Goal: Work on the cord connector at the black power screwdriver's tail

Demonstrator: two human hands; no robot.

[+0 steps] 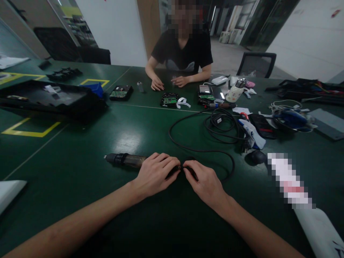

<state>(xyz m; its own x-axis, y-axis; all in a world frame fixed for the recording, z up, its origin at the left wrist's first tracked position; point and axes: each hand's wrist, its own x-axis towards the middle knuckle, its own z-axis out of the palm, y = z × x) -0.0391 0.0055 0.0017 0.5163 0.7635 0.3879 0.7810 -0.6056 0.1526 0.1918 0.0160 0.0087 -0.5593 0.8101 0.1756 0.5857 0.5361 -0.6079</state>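
Note:
A dark, long-bodied electric screwdriver (131,160) lies along the table, its tip pointing left. My left hand (157,173) is closed around its right end. Close by on the right, my right hand (205,179) pinches the end of a black cable (212,151); the fingers mostly cover that end. My two hands' fingertips nearly meet at the screwdriver's rear end. Whether the cable end is inside the screwdriver or just against it, I cannot tell. From my right hand the cable loops away to a coil farther back.
Opposite me sits a person (185,50) with both hands on the table. Green circuit-board units (170,99) lie before them. A large black tray (40,104) stands left. On the right are a blue-and-white tool (252,134), a black case (262,125) and a cup (235,92).

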